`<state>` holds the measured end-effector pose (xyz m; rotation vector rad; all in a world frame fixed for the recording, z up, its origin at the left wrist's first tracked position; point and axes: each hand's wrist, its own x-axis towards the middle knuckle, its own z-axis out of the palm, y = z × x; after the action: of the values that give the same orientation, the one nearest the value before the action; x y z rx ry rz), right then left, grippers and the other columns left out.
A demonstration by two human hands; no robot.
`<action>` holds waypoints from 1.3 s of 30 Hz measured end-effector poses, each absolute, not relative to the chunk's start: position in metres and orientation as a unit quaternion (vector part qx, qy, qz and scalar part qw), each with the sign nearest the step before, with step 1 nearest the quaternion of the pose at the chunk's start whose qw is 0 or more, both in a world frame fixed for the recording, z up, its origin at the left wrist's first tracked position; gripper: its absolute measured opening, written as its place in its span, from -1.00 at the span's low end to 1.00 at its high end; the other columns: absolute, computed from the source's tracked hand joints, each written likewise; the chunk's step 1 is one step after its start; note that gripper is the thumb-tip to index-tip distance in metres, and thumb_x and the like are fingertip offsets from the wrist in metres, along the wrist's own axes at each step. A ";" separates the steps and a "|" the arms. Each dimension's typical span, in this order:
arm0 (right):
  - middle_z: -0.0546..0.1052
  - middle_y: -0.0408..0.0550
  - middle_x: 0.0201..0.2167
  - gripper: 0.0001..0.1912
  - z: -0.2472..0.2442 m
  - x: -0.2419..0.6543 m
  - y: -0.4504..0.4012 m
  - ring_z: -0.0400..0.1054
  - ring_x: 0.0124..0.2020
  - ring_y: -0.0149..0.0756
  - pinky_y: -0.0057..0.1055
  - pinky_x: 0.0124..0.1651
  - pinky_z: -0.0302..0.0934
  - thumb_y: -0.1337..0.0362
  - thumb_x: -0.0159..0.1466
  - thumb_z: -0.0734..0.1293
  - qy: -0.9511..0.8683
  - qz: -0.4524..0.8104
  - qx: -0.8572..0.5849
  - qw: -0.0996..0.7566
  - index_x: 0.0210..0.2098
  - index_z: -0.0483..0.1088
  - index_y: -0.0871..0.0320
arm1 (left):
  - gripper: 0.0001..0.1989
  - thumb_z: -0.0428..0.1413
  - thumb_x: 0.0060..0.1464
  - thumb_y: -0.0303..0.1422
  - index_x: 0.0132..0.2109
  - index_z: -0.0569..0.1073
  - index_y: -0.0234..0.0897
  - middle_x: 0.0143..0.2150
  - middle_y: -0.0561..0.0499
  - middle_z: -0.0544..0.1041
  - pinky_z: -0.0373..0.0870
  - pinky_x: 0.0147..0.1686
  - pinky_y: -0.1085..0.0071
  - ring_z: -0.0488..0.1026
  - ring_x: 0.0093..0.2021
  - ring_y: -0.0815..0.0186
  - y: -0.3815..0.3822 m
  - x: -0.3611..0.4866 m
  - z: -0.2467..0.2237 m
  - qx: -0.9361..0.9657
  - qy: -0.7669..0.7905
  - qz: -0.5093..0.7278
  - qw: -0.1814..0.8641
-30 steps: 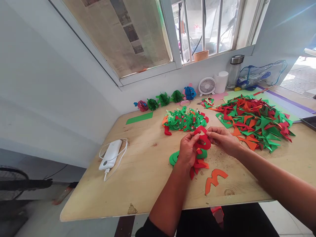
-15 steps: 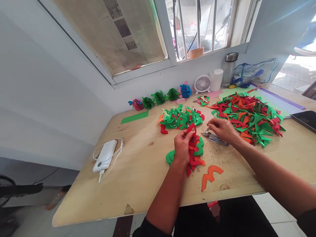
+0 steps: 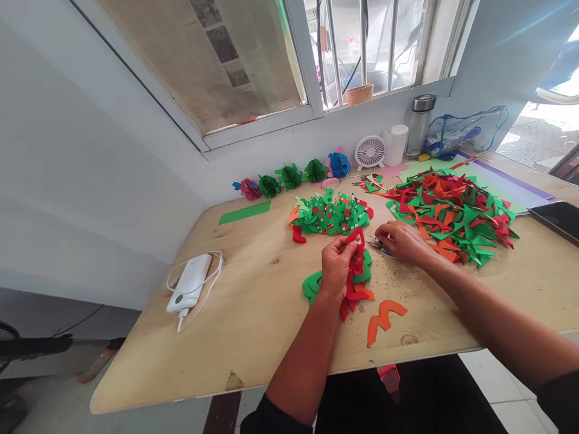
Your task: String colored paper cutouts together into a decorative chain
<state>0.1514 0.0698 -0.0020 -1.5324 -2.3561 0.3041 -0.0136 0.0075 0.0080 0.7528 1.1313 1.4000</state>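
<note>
My left hand is closed, pinching a red paper cutout upright between thumb and fingers. Beneath that hand lies a loose heap of green paper cutouts, with more red and orange pieces among them. My right hand is closed over a pair of small snips low at the table; their pointed metal tips show to the left of the fingers, and the hand covers most of the handle. An orange curved paper cutout lies flat near the table's front edge.
Behind my hands sits a pile of green cutouts; to the right is a large heap of paper scraps. A white power bank with cable lies left. A fan, glass bottle and phone stand or lie farther back.
My right hand has lowered and closed over the snips, which lay more exposed beneath it before. My left hand still holds the red cutout. The view has shifted slightly.
</note>
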 end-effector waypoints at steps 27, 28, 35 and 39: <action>0.52 -0.10 -0.42 -0.85 -0.010 0.151 0.073 0.32 -0.30 -0.28 -0.46 -0.36 0.02 0.38 0.11 0.21 -0.812 0.141 -0.540 0.171 -0.37 0.40 0.12 | -0.90 0.02 0.03 -0.46 -0.32 0.44 -0.28 0.00 -0.09 0.47 0.29 0.01 0.24 0.35 0.03 0.19 0.002 0.000 -0.003 0.815 0.479 0.257 0.201; 0.52 -0.10 -0.42 -0.85 -0.010 0.151 0.073 0.32 -0.31 -0.28 -0.46 -0.36 0.02 0.38 0.11 0.21 -0.813 0.142 -0.538 0.172 -0.38 0.40 0.12 | -0.90 0.02 0.04 -0.46 -0.32 0.44 -0.28 0.00 -0.09 0.47 0.29 0.01 0.24 0.35 0.03 0.19 0.002 0.000 -0.003 0.814 0.480 0.256 0.203; 0.53 -0.07 -0.36 -0.75 -0.009 0.152 0.074 0.33 -0.31 -0.27 -0.44 -0.36 0.04 0.38 0.11 0.21 -0.807 0.121 -0.548 0.187 -0.24 0.41 0.13 | -0.87 0.01 0.03 -0.46 -0.28 0.45 -0.28 0.05 -0.09 0.45 0.27 0.03 0.20 0.34 0.05 0.17 0.001 0.000 -0.004 0.814 0.484 0.249 0.203; 0.54 -0.02 -0.32 -0.76 -0.006 0.151 0.073 0.34 -0.27 -0.24 -0.42 -0.33 0.05 0.37 0.14 0.20 -0.826 0.097 -0.532 0.162 -0.28 0.47 0.13 | -0.87 0.02 0.03 -0.46 -0.29 0.46 -0.27 0.05 -0.09 0.45 0.24 0.06 0.18 0.32 0.07 0.16 0.001 0.000 -0.004 0.811 0.489 0.243 0.209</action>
<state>0.1514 0.0730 -0.0063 -1.5178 -2.3560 0.2768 -0.0001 0.0014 -0.0039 2.2562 1.3606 0.6768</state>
